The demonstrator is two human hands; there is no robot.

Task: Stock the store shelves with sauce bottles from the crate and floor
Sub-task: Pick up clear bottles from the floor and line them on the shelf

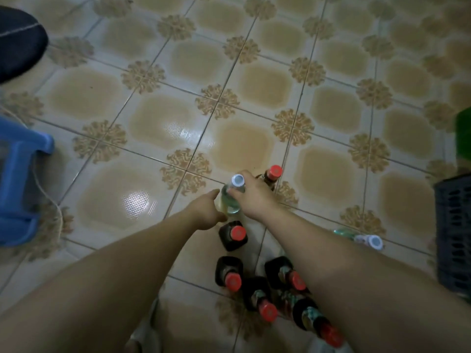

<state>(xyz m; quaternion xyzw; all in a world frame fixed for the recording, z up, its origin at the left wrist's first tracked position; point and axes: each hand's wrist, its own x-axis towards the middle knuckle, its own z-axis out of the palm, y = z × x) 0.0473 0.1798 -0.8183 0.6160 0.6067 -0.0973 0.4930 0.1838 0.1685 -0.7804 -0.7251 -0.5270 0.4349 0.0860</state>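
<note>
The clear bottle (230, 203) stood upright between the hands, right hand (252, 193) pinching its neck, left hand (207, 211) at its body, grip unclear.

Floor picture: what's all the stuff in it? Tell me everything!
Dark bottles: six showing, red caps, floor under the arms.
Clear bottles: two, white caps; one held, one further right.
Stool: one, blue, left edge.
Crate: one, dark, right edge.
Green thing: one, far right, cut off.
Dark blue thing: one, top left.
Cord: one, pale, by the stool.
Floor: beige patterned tiles.
Left grip: beside the held bottle.
Right grip: holds its neck.
</note>
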